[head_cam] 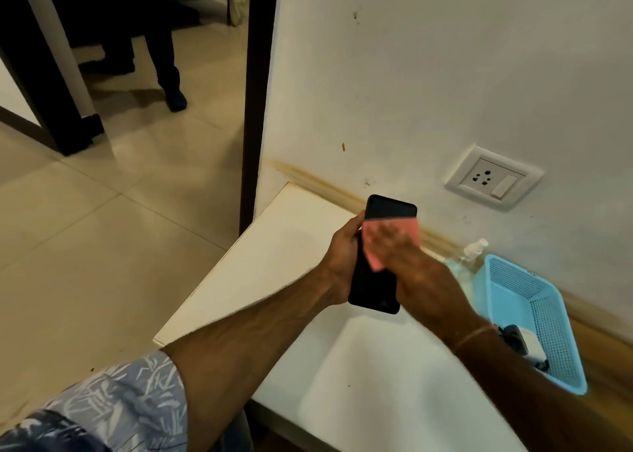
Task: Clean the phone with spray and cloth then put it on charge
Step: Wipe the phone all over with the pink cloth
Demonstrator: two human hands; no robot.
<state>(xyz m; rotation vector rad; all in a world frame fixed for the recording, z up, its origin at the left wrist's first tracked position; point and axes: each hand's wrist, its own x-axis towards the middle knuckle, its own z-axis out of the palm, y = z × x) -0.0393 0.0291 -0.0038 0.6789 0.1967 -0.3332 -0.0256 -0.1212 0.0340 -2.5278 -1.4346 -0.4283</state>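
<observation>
Gripping the phone (375, 280) along its left edge, the left hand (342, 263) holds it in the air above the white counter (274, 256). The right hand (407, 263) presses a pink cloth (479, 242) flat onto the screen, fingers spread over it rather than curled around anything.

Wiping looks under way, so the cleaning step seems partly done. The spray bottle (474, 247) stands to the right by the wall, beside the blue basket (534, 318), where a white charger (531, 345) lies. Charging remains: the wall socket (493, 177) has nothing plugged in.

Phone's long axis runs near to far, leaning slightly right, with its top end pointing toward the far wall and the screen facing up.
</observation>
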